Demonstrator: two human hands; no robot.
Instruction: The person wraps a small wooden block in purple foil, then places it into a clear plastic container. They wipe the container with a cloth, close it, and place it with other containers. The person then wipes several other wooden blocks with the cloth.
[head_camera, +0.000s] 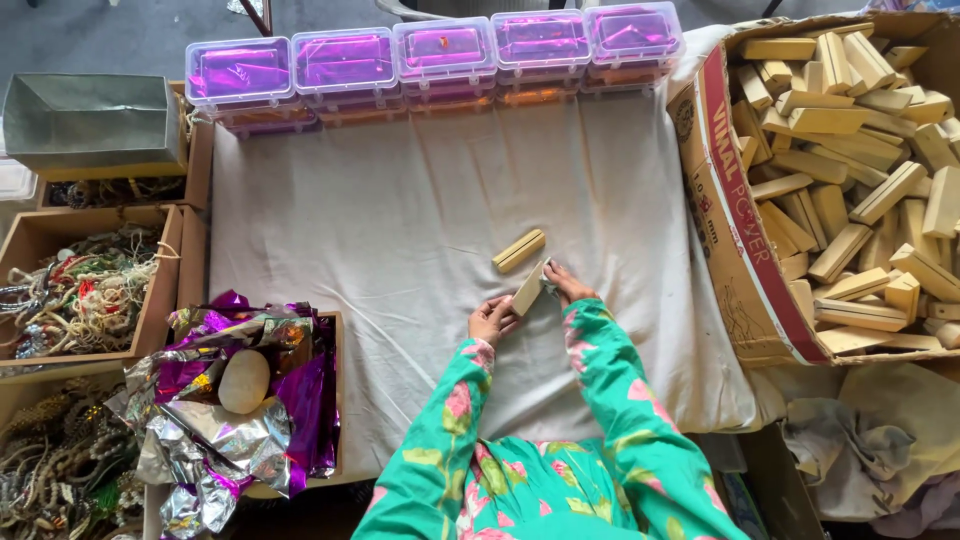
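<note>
My left hand (492, 320) and my right hand (566, 284) both grip a small pale wooden block (528, 289), tilted upright just above the white cloth (400, 220). The left hand holds its lower end and the right hand its upper end. A second wooden block (519, 251) lies flat on the cloth just beyond the held one, apart from both hands. My sleeves are green with pink flowers.
A cardboard box (725, 220) full of wooden blocks stands at the right. Several clear lidded boxes with purple contents (440, 50) line the far edge. Crumpled purple and silver foil with a smooth stone (244, 381) lies at the left, beside trays of bead strings (85, 290).
</note>
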